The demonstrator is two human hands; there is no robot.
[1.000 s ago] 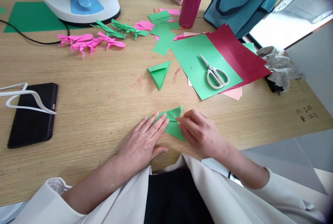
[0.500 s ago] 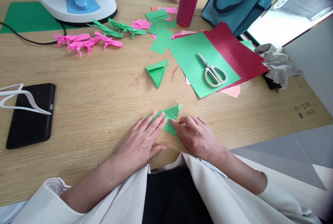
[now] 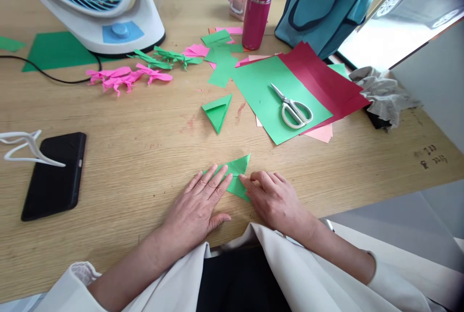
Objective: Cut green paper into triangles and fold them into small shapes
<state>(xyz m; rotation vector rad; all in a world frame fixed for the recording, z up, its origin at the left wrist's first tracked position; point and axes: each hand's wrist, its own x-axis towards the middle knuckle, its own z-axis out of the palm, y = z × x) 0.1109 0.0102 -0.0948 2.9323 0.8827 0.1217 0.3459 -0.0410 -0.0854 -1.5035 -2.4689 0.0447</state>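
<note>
A folded green paper triangle (image 3: pixel 237 172) lies near the front edge of the wooden table (image 3: pixel 145 123). My left hand (image 3: pixel 197 205) rests flat on its left part, fingers stretched out together. My right hand (image 3: pixel 273 198) lies on its right part, fingers extended and pressing along a fold. Both hands cover much of the paper. A second folded green triangle (image 3: pixel 217 110) lies further back.
White scissors (image 3: pixel 293 109) lie on green and red paper sheets (image 3: pixel 264 92). Pink (image 3: pixel 123 76) and green (image 3: pixel 170 56) folded figures sit by a fan (image 3: pixel 94 7). A magenta bottle (image 3: pixel 256 12), teal bag (image 3: pixel 326 2), black phone (image 3: pixel 54 174) and crumpled cloth (image 3: pixel 384 92) are around.
My right hand went from a raised pinch at the paper's edge to lying flat on it. The camera tilted up slightly; the left hand stayed put.
</note>
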